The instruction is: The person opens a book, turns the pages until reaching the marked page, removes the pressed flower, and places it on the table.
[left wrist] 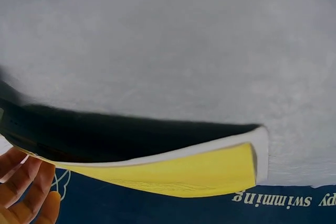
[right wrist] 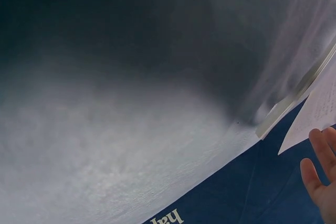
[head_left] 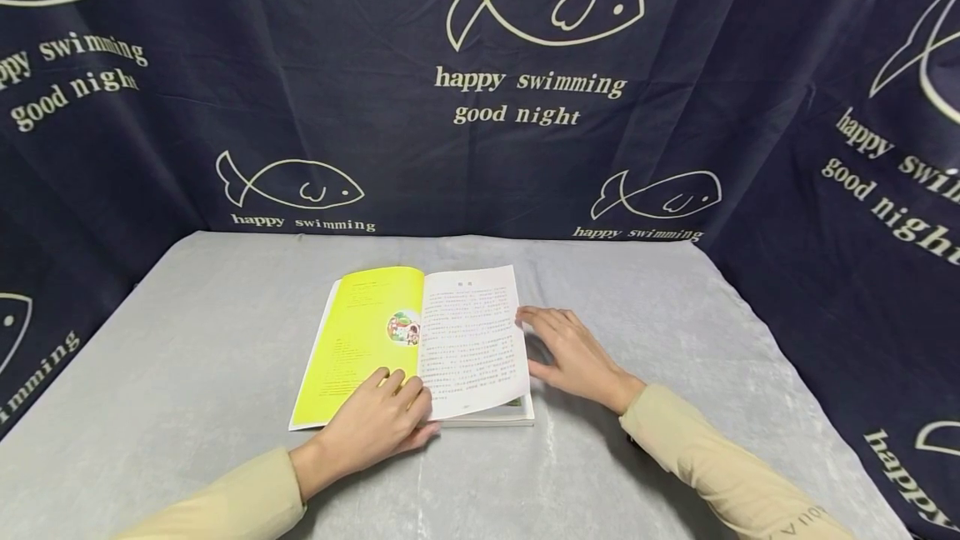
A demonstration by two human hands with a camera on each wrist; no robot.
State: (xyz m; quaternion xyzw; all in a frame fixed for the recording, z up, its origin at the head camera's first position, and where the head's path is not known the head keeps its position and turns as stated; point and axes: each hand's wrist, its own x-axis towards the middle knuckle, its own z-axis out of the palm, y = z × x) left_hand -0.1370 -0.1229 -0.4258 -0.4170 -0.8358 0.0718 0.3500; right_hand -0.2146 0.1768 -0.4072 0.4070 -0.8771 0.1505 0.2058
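An open book (head_left: 471, 340) lies on the table, its left side a bright yellow page (head_left: 367, 332) with a round picture, its right side a white page of printed text. My left hand (head_left: 378, 419) rests on the lower part of the yellow page beside the spine, fingers bent and thumb near the book's bottom edge. At the white page's right edge is my right hand (head_left: 577, 357), fingertips touching the edge and thumb apart from the fingers. That page stands raised off the pages below, as the right wrist view shows beside the fingers (right wrist: 323, 153).
A grey cloth covers the table (head_left: 637, 290). Dark blue curtains (head_left: 405, 132) with white fish outlines and lettering hang behind it and along both sides. Beige sleeves (head_left: 690, 436) cover both forearms.
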